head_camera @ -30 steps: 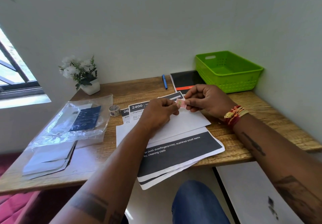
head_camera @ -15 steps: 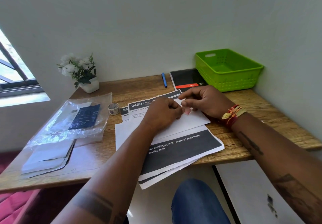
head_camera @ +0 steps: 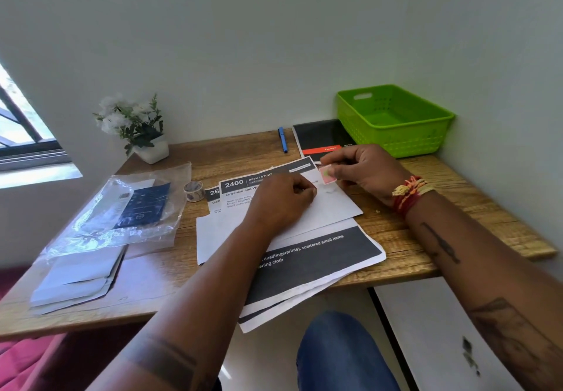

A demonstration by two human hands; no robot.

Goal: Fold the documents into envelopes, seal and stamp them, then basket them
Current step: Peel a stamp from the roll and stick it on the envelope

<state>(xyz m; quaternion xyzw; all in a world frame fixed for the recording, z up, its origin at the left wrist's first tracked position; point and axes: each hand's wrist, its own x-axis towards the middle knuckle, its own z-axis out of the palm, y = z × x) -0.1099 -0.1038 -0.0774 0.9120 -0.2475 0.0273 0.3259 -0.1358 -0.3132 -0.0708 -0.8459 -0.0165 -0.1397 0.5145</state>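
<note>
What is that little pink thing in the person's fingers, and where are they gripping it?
It looks like a small pink stamp, pinched by its right-hand edge in the right hand, over the white envelope. The left hand rests on that envelope.

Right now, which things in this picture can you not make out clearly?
Head view only:
- The left hand covers the middle of the white envelope, so its flap is unseen.
- The stamp, pinched in the right hand, is too small to read.
- The plastic bag glares, so its contents blur.
- The printed sheets are crossed by the left forearm, which cuts the text.
</note>
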